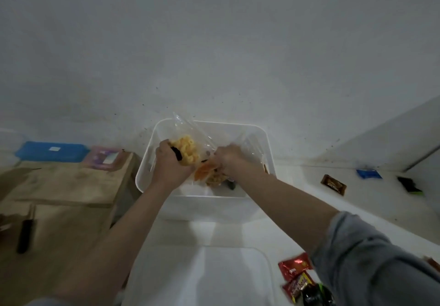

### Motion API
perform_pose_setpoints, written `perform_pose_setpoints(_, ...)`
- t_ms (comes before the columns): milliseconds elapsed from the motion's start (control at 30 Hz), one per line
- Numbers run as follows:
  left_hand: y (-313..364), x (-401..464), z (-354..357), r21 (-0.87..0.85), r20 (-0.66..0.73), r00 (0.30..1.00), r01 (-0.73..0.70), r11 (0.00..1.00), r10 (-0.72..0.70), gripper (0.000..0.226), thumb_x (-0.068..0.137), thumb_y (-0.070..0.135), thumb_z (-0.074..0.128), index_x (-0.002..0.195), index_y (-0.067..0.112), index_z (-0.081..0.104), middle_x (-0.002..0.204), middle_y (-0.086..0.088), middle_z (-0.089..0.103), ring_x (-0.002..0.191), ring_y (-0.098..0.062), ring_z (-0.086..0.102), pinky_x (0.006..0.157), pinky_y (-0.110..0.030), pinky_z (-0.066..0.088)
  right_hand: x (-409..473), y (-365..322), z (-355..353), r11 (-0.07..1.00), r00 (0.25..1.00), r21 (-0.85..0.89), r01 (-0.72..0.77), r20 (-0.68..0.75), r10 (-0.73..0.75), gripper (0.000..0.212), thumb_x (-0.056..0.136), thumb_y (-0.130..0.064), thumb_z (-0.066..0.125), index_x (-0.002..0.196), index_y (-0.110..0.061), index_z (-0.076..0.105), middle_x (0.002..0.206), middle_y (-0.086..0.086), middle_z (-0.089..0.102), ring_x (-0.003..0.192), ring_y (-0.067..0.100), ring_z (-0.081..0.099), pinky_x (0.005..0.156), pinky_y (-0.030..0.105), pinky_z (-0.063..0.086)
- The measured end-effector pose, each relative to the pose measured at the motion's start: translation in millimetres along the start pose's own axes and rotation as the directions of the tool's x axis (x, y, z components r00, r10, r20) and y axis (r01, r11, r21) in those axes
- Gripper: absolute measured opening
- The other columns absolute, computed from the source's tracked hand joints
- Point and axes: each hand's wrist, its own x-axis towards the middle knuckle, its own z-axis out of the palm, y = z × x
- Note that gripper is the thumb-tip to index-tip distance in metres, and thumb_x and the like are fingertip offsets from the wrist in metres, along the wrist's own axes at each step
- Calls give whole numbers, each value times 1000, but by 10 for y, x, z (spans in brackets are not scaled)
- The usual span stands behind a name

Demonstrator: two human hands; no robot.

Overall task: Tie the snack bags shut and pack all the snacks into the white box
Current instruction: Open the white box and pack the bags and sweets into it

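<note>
The white box (259,136) stands against the wall on the white counter. Over its inside, my left hand (170,163) grips a clear bag of yellow ring snacks (187,149) with a dark tie near my fingers. My right hand (232,160) holds a second clear bag (250,145), whose top points toward the box's right wall. Under my hands, an orange-and-yellow snack bag (207,172) and a dark packet (229,185) lie in the box. The box lid (202,277) lies flat on the counter in front of the box.
On the counter right lie a brown wrapper (333,184), a blue packet (369,173) and a dark green-edged packet (409,185). Red packets (295,274) sit near my right sleeve. A wooden stand (66,186) on the left bears a blue box (51,151).
</note>
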Motion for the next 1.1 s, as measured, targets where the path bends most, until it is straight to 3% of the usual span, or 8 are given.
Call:
perform_pose_setpoints(167,-30,23,14,13,92,996,-15,1000,14,97,44,50,82,122,12,40,116,-9,54,99,-26,59,78,-39,55,300,73,103,970,998,236,-57,8,56,23,82,-13,60,98,2,65,91,12,65,83,25,62,67,33,50)
perform_pose_setpoints(267,18,4,28,64,133,991,-31,997,22,86,51,43,85,120,13,43,112,-6,53,95,-24,58,75,-37,53,95,-48,-161,960,990,262,100,-118,-71,23,88,-25,58,84,-3,61,79,17,57,71,22,52,62,28,39)
perform_pose_setpoints(300,36,11,48,67,151,988,-41,997,31,85,48,48,84,116,16,45,110,-4,55,92,-23,61,75,-39,56,58,-67,-272,949,985,274,154,-123,-124,32,90,-33,56,88,-2,62,86,-3,43,73,21,51,66,27,39)
perform_pose_setpoints(333,75,20,71,81,175,984,-59,995,44,85,43,54,81,113,20,47,106,-3,58,89,-22,63,73,-41,58,-26,-83,-394,941,984,290,176,-71,-162,47,91,-44,54,100,1,62,122,29,52,79,21,55,73,27,43)
perform_pose_setpoints(433,313,-4,167,112,237,964,-151,982,121,93,41,59,77,120,24,43,111,-2,56,96,-24,61,78,-44,56,-329,-134,-764,953,953,206,220,163,-255,73,79,-73,48,119,-12,58,113,5,64,99,21,62,87,40,52)
perform_pose_setpoints(700,934,-196,562,144,504,831,-351,925,236,129,49,54,87,149,16,14,150,-6,30,137,-25,32,109,-41,34,-534,51,-1520,961,969,-145,237,-33,-244,26,84,-5,51,107,-18,55,104,12,64,65,21,71,48,24,49)
perform_pose_setpoints(933,839,35,875,472,702,630,-761,444,333,146,44,65,82,151,17,-6,160,-3,0,146,-24,6,116,-49,13,-656,271,-1737,961,971,-191,198,-98,-219,28,85,-8,51,111,-18,52,93,5,63,74,21,73,68,37,61)
perform_pose_setpoints(1100,897,226,1006,570,716,596,-800,187,364,147,48,75,74,149,16,-15,158,-4,-16,146,-26,0,118,-50,9,-686,300,-1724,953,961,-191,235,-103,-258,27,86,-13,51,112,-17,51,102,4,60,74,23,72,66,36,61)
